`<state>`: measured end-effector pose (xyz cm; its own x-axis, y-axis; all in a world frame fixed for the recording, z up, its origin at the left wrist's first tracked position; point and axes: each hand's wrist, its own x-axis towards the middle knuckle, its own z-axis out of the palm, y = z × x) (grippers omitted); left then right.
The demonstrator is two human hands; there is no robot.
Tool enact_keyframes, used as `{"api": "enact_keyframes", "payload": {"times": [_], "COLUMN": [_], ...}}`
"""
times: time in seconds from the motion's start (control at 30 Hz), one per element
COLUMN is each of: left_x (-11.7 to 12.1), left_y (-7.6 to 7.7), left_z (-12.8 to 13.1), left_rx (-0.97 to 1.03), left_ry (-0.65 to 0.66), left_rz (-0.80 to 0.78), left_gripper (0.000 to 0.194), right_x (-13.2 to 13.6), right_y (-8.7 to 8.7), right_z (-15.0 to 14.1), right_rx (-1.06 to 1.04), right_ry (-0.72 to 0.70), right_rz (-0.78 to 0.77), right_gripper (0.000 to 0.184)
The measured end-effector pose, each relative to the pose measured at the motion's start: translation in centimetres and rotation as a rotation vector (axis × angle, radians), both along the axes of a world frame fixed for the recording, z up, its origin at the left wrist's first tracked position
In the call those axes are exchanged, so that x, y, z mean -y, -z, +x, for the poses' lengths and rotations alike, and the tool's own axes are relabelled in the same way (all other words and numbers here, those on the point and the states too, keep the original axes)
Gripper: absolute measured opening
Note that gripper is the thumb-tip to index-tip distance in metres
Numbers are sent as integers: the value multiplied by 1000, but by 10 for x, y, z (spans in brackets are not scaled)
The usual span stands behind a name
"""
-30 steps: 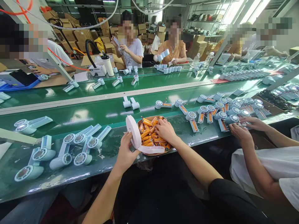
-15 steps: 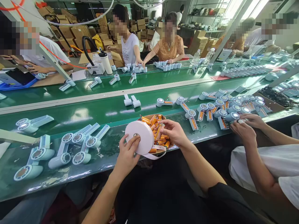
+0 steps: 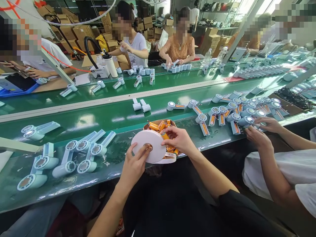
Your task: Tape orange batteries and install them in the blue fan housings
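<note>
My left hand grips a flat white roll of tape, one finger at its centre hole, its face turned up towards me. A loose end of tape hangs under the roll. My right hand pinches an orange battery cell just above the roll's right edge. Behind both hands a brown tray holds several orange cells on the green belt's near edge.
Several pale blue fan housings lie on the green table at left. A co-worker's hands at right work among more housings with orange cells fitted. Other people sit across the belt.
The tape roll turned from edge-on to flat-faced and rose in my left hand. My right hand left the tray's pile and came up beside the roll with a cell.
</note>
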<state>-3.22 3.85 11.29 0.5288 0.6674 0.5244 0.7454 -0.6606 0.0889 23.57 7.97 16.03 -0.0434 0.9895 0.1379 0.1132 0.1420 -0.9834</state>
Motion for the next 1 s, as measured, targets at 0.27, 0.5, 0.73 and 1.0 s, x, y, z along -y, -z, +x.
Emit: {"api": "enact_keyframes", "payload": {"times": [0.27,0.5,0.73,1.0], "left_x": [1,10,-14,5], "left_y": [-14,-7,-28,-17], "left_z": [5,25,6,45], "left_rx": [-28,-61,-103,21], "left_ry": [-70,-71,112,-45], "left_rz": [48,-11,-70,39], "left_gripper": [67,61,63,52], "right_x": [2,12,8,11], "right_y": [18,32,1,30], "right_z": [1,-6,36,-23], "right_rx": [-342,-495,-196,-661], "right_ry": [-71,147,-264,339], "right_rz": [-187,-166,-275,-7], "right_gripper": [53,59,37,52]}}
